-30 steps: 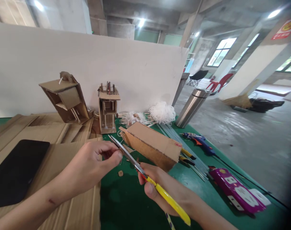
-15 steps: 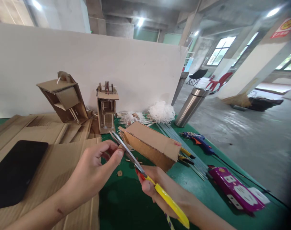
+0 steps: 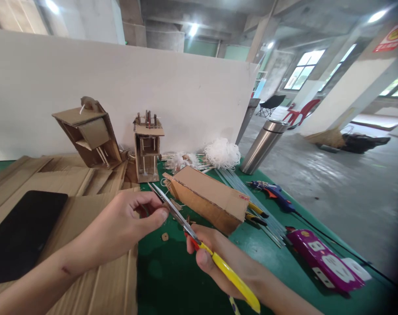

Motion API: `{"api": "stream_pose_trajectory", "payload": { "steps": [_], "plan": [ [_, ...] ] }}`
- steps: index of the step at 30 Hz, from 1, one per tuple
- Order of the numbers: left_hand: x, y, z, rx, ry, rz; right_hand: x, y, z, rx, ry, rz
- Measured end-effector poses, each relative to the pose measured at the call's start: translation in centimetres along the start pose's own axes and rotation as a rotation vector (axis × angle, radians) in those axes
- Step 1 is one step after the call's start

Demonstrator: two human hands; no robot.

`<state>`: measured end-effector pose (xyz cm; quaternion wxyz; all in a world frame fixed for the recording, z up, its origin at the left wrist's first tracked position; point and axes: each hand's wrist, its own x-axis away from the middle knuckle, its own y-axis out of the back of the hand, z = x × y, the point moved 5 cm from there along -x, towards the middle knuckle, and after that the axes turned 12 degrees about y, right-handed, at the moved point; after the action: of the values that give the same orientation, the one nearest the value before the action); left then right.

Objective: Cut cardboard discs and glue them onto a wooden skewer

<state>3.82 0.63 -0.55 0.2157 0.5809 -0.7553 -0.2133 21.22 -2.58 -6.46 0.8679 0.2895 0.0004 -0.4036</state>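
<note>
A small piece of cardboard [image 3: 166, 204] is pinched between the thumb and forefinger of the left hand [image 3: 128, 227], right at the blades of the scissors [image 3: 207, 247]; most of it is hidden by the fingertips. The yellow handles are gripped in the right hand [image 3: 223, 256], and the blades, slightly parted at their tips, are pointed away and to the left.

For a clean trim, the piece is best fed in by the left hand, with short closings made by the right. The left fingertips lie very near the cutting edges, so they should be set back as far as the grip allows. Thick board is likely to be crushed or twisted if cut near the tips, so the deeper part of the blades would serve better.

On the green surface [image 3: 172, 280], a small offcut [image 3: 165, 236] lies below the hands, and a long cardboard box [image 3: 208, 192] is set just beyond the scissors. To the right, a glue gun [image 3: 277, 196], a purple power strip [image 3: 323, 260] and a steel bottle [image 3: 264, 146] are seen. Flat cardboard [image 3: 103, 210] is spread at the left, with a black tablet [image 3: 28, 236] on it. The surface is backed by a white panel [image 3: 120, 87]; past it, a concrete hall is lit by windows [image 3: 305, 70], with a red chair [image 3: 302, 111] on the floor.
</note>
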Motion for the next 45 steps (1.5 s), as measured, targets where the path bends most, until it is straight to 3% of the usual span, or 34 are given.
{"api": "stream_pose_trajectory", "payload": {
  "steps": [8,18,25,31,39,45],
  "plan": [
    [0.1,-0.7,-0.1,0.026,-0.017,-0.001,-0.5,0.1,0.1,-0.158,-0.084,-0.044],
    [0.2,-1.8,0.9,0.159,0.038,-0.163,0.2,-0.4,-1.0,-0.134,-0.064,0.001],
    [-0.4,-1.2,0.6,0.198,0.049,0.013,0.1,0.9,0.0,-0.018,0.001,0.073],
    [-0.4,-0.5,0.6,0.087,0.090,0.025,0.0,0.9,-0.2,0.069,0.001,0.059],
    [-0.3,-0.6,0.5,0.069,0.092,0.006,0.0,1.1,-0.6,0.102,-0.099,0.058],
    [-0.4,-0.6,0.7,0.063,0.091,0.030,-0.2,1.0,-0.6,0.060,-0.063,0.040]
  ]
}}
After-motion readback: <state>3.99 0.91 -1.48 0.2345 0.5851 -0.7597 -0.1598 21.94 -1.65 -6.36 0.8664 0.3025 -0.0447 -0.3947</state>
